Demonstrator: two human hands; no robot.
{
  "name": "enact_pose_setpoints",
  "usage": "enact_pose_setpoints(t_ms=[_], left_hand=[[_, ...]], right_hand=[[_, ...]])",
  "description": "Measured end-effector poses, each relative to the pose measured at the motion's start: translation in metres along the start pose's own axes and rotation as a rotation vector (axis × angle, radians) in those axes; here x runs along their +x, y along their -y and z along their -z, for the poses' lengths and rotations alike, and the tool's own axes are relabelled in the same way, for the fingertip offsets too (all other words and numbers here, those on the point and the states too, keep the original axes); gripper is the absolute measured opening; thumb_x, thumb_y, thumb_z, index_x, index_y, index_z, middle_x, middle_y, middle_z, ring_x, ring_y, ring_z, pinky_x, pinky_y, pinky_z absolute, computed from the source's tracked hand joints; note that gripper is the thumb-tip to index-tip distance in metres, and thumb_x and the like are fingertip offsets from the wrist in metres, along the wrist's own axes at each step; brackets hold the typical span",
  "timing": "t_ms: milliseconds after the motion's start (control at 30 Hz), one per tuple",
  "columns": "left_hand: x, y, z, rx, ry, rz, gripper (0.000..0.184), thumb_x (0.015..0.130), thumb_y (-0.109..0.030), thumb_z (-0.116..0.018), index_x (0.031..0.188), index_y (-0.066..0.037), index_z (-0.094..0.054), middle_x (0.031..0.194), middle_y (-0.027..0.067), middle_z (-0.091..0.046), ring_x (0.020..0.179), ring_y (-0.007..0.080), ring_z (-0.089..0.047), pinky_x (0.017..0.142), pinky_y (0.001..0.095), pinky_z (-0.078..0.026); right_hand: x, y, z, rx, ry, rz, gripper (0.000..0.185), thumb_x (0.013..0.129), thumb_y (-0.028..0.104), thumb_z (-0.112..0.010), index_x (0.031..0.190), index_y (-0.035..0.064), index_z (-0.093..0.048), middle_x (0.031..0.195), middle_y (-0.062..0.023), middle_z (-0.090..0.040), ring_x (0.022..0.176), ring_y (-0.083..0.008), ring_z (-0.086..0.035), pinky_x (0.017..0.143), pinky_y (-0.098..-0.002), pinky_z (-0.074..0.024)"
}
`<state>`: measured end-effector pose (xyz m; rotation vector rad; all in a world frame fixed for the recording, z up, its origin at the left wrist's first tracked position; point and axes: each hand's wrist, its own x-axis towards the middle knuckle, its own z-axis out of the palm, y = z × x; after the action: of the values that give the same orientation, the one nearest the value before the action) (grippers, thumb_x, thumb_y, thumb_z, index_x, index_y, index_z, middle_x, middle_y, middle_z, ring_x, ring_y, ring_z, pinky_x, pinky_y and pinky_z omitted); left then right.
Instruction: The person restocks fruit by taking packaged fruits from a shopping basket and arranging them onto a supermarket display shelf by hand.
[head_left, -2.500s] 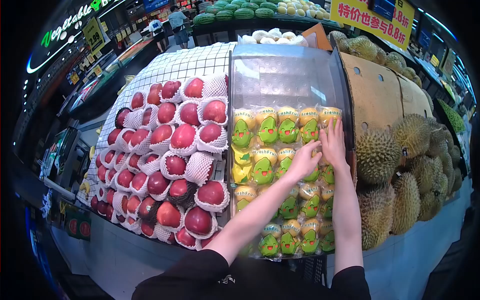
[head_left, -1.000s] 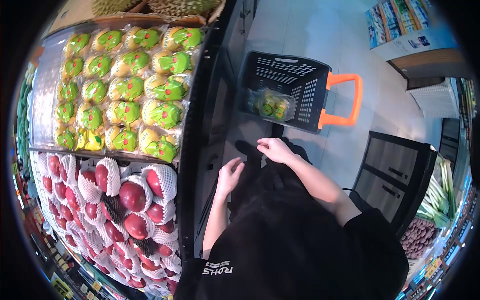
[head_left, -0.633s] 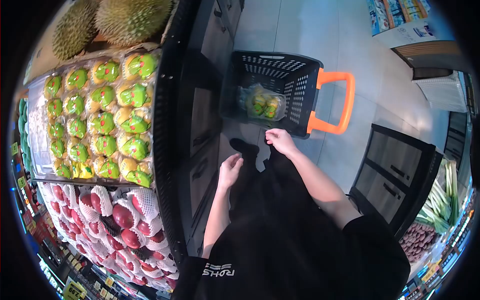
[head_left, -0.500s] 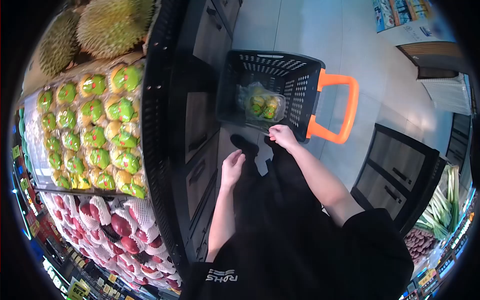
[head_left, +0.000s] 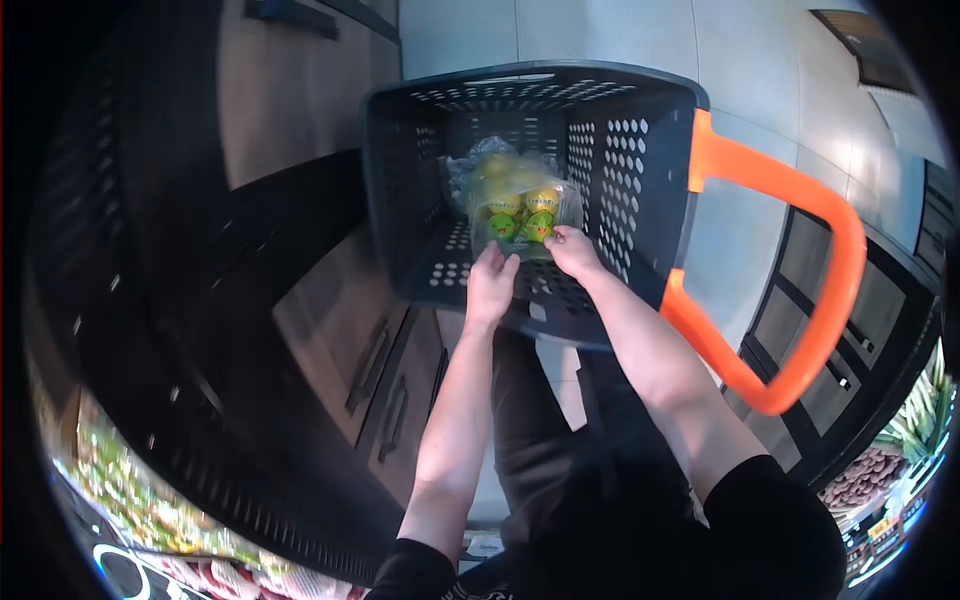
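A clear plastic pack of yellow fruit with green cartoon-face labels lies inside the dark shopping basket. My left hand has its fingers and thumb at the pack's near left corner, closed on the edge. At the near right corner my right hand pinches the pack's edge. Crumpled clear plastic wrap sits against the pack's far left side. The basket's large orange handle sticks out to the right of my right forearm.
Dark display cabinets with wood-look drawers run along the left. Blurred fruit displays show at lower left. Another drawer unit stands to the right, with leafy vegetables beyond it. Grey floor tiles lie past the basket.
My view has dropped closer to the basket and turned away from the fruit display. Both hands have moved into the basket and onto the pack; the right hand has left the basket's rim.
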<state>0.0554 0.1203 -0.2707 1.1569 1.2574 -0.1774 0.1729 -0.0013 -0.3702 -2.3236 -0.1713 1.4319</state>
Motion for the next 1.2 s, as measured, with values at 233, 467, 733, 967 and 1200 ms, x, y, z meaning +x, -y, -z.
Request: enact_pose_setpoints(t_ms=[233,467,733,967,1200], left_hand=[[0.139,0.082,-0.015,0.091,0.000,0.040,0.046,0.085,-0.002,-0.063,0.127,0.007,-0.047,0.121,0.0132,-0.060,0.110,0.0215,-0.058,0.092,0.0333,-0.045],[0.192,0.127,-0.025,0.130,-0.111,-0.060,0.044,0.076,-0.007,-0.073,0.117,-0.001,-0.059,0.104,0.0080,-0.066,0.096,0.0176,-0.063,0.077,0.0326,-0.050],[0.218,0.152,-0.016,0.186,0.039,-0.002,0.075,0.066,-0.009,-0.080,0.131,-0.002,-0.044,0.117,0.0140,-0.060,0.106,0.0260,-0.059,0.093,0.0362,-0.047],[0.201,0.105,-0.015,0.082,0.094,0.076,0.062,0.069,-0.006,-0.079,0.125,-0.003,-0.053,0.116,0.0105,-0.062,0.107,0.0220,-0.059,0.092,0.0329,-0.047],[0.212,0.121,-0.013,0.155,0.095,-0.030,0.055,0.070,-0.007,-0.079,0.121,-0.003,-0.058,0.113,0.0092,-0.064,0.104,0.0202,-0.061,0.090,0.0316,-0.048]], right_hand=[[0.060,-0.004,-0.038,-0.025,-0.074,-0.191,0.053,0.082,0.028,-0.066,0.125,0.0013,-0.051,0.117,-0.0229,-0.062,0.113,-0.0359,-0.058,0.096,-0.0417,-0.0447],[0.099,-0.039,-0.058,0.064,-0.145,-0.238,0.062,0.077,0.028,-0.072,0.124,-0.0044,-0.049,0.116,-0.0251,-0.062,0.113,-0.0357,-0.058,0.097,-0.0397,-0.0444],[0.115,-0.060,-0.070,0.153,-0.115,-0.137,0.057,0.070,0.011,-0.080,0.119,-0.0010,-0.054,0.109,-0.0148,-0.066,0.095,-0.0227,-0.065,0.081,-0.0333,-0.0512],[0.128,-0.067,-0.079,0.565,-0.066,-0.320,0.055,0.071,0.000,-0.081,0.119,-0.0009,-0.054,0.108,-0.0106,-0.066,0.095,-0.0170,-0.063,0.078,-0.0293,-0.0515],[0.121,-0.052,-0.061,0.627,0.036,-0.110,0.051,0.071,0.003,-0.081,0.118,-0.0001,-0.059,0.112,-0.0109,-0.066,0.101,-0.0181,-0.062,0.090,-0.0308,-0.0473]])
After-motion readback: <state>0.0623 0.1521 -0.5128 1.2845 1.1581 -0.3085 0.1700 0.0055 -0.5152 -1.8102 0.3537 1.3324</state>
